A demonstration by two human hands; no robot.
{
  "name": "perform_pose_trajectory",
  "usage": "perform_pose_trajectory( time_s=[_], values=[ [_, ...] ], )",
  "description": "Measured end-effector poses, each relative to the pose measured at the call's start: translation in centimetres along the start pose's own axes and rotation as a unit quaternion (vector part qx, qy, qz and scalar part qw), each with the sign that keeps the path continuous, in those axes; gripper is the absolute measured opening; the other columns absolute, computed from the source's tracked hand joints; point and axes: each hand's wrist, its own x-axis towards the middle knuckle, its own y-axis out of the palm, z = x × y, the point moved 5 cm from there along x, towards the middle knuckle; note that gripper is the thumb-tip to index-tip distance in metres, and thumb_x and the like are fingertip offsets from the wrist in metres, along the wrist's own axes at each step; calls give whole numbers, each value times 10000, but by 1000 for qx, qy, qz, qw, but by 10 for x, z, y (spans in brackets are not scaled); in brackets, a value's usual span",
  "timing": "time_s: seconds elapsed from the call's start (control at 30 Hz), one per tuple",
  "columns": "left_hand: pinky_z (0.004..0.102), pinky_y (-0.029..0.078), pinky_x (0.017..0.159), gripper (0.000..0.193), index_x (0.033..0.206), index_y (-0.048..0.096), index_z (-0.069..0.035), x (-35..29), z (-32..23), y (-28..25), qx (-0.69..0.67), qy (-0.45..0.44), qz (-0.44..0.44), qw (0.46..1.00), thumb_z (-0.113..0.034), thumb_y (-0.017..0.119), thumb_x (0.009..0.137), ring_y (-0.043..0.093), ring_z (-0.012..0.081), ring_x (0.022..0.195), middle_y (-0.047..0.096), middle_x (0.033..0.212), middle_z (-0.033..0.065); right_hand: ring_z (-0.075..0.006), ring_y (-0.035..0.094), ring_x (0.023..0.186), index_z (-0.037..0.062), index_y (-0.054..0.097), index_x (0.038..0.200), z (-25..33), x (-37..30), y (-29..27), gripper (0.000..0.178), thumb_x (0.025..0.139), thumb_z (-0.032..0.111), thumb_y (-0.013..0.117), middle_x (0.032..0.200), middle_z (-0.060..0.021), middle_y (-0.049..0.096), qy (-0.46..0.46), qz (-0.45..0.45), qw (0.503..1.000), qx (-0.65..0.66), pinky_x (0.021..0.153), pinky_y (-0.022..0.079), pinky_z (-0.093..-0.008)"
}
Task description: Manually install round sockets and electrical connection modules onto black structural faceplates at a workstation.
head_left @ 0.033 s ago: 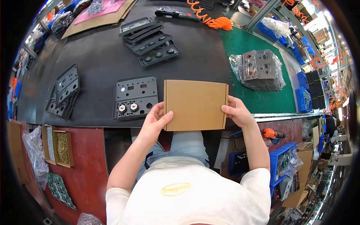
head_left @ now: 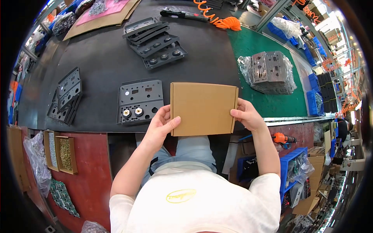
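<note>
A flat brown cardboard box, closed, is held level at the front edge of the black table. My left hand grips its left side, thumb on top and the other fingers mostly hidden behind the side. At the opposite end my right hand holds the box the same way. Just left of the box lies a dark grey metal panel with cut-outs and two brass-and-white round fittings in its lower half.
Farther back sits a stack of grey metal trays, with more panels at left. Plastic-wrapped panels rest on the green mat. A black power screwdriver lies near an orange coiled hose. Small-parts boxes stand lower left.
The cardboard box has shifted very slightly to the right with my hands still on both ends.
</note>
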Motion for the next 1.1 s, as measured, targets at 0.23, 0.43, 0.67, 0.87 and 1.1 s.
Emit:
perform_pose_trajectory(
  time_s=[0.23, 0.43, 0.67, 0.87, 1.1],
  values=[
    [324, 456, 925, 466, 1114, 504, -50, 29, -35, 14, 353, 226, 26, 907, 107, 649, 700, 565, 225, 1100, 531, 1140, 86, -164, 578, 1061, 27, 540, 1157, 43, 25, -17, 512, 688, -144, 657, 1140, -47, 612, -158, -13, 941, -299, 922, 461, -307],
    [374, 522, 821, 466, 1050, 508, -21, 34, -41, 30, 544, 454, -44, 704, 128, 620, 623, 574, 329, 1051, 537, 1092, 131, -289, 594, 1056, 46, 546, 1107, 54, 32, -24, 517, 628, -96, 681, 1174, -128, 606, -420, -79, 761, -488, 893, 489, -342],
    [410, 509, 911, 467, 1023, 496, -18, 45, -33, 52, 550, 493, -26, 674, 109, 662, 605, 578, 324, 1044, 561, 1092, 142, -308, 587, 1071, 53, 533, 1122, 41, 36, -57, 527, 637, -81, 692, 1195, -147, 592, -441, -90, 776, -442, 901, 489, -356],
    [385, 515, 886, 484, 1037, 498, -33, 54, -35, 64, 511, 451, -25, 732, 87, 690, 609, 586, 318, 1022, 561, 1055, 139, -263, 564, 1118, 47, 523, 1155, 48, 45, -76, 553, 651, -120, 677, 1219, -135, 572, -357, -36, 860, -362, 943, 459, -333],
    [313, 509, 848, 406, 1065, 505, -16, 70, -36, 57, 344, 226, -39, 910, 13, 717, 719, 617, 190, 942, 567, 1024, 78, -170, 547, 1109, 12, 454, 1282, 38, 69, -100, 530, 794, -2, 658, 1191, -62, 570, -163, 5, 980, -118, 949, 440, -306]
  ],
)
